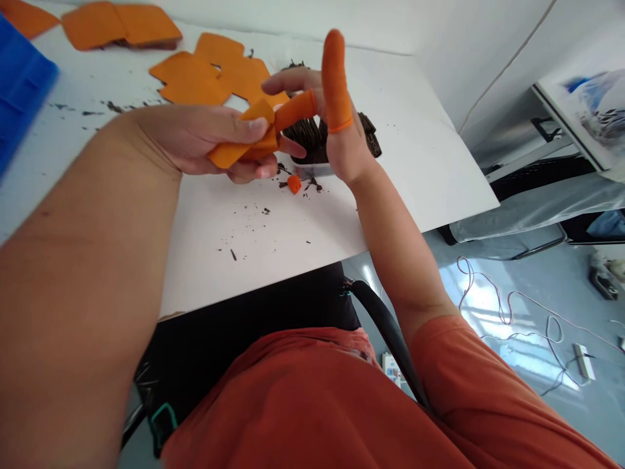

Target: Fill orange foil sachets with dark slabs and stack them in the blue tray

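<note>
My left hand (219,133) is closed, its thumb pressing a folded orange sheet piece (244,146) against the fingers. My right hand (339,140) is spread, with one orange finger cot (336,78) on the raised thumb and another on a finger pointing left. That covered fingertip meets the orange piece at my left hand; whether it presses on it I cannot tell. Behind the right hand, partly hidden, stands a clear shallow container (315,170) with dark brown ridged strips (303,135). A small crumpled orange bit (293,184) lies just in front of it.
Flat orange pieces (195,78) overlap at the back of the white table (273,228), with a stack of orange pieces (122,25) farther left. A blue bin (19,85) stands at the left edge. Dark crumbs litter the tabletop. Cables (508,306) lie on the floor at right.
</note>
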Tool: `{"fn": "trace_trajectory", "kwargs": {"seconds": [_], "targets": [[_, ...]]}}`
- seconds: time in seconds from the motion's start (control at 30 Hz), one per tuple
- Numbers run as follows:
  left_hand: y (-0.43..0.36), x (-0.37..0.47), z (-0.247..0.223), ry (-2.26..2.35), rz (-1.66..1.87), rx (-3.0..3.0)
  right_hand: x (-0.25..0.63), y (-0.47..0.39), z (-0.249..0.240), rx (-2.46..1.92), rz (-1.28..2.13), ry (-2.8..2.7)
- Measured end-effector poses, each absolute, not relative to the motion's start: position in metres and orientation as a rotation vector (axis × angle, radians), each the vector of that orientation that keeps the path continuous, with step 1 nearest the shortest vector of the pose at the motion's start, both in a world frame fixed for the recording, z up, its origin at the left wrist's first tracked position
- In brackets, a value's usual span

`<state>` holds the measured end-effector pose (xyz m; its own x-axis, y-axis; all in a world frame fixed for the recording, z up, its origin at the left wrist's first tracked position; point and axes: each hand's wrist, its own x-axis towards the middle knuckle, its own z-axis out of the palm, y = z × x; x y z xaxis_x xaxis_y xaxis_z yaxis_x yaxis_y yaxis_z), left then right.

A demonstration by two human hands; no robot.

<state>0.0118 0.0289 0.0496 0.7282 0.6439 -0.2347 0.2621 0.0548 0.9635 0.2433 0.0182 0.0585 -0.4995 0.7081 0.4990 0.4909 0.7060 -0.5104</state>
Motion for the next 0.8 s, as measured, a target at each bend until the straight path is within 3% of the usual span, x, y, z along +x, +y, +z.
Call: {"fn": "trace_trajectory", "kwargs": {"seconds": [0.13, 0.3, 0.8], "targets": [[0.027, 0.007, 0.050, 0.814, 0.354, 1.533, 0.247, 0.034, 0.052, -0.899, 0.493, -1.930], [0.030, -0.004, 0.048, 0.733, 0.293, 1.561, 0.254, 0.030, 0.052, -1.037, 0.305, -2.178], [0.030, -0.007, 0.055, 0.696, 0.288, 1.615, 0.265, 0.033, 0.055, -1.112, 0.500, -2.359]]}}
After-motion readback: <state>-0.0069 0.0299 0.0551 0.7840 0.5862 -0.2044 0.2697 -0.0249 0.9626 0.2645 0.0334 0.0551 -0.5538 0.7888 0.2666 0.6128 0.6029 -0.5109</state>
